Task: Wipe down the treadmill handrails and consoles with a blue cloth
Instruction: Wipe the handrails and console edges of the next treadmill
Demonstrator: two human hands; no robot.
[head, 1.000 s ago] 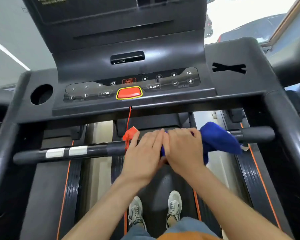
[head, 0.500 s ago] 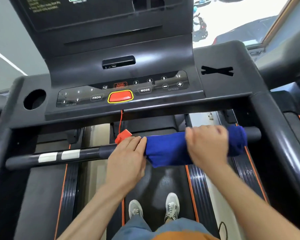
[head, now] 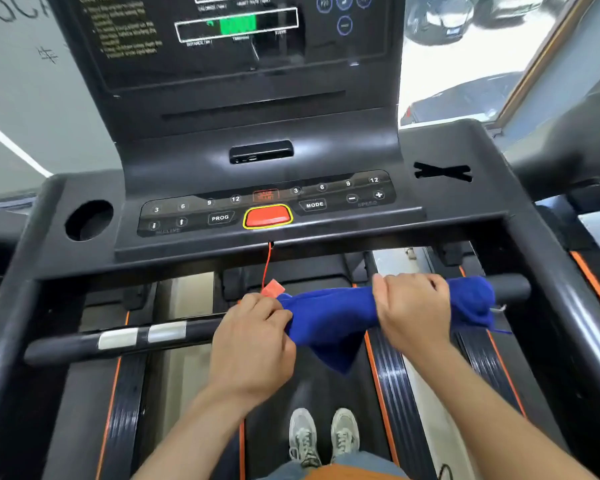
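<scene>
By the window, the blue cloth lay along the front handrail; my left hand and right hand gripped it, fingers curled, bare rail leftward.

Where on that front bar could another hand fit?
Free: the front bar from its left end to the left hand, and a short stub past the blue cloth. Crowded: the middle, with the right hand and red clip.
</scene>
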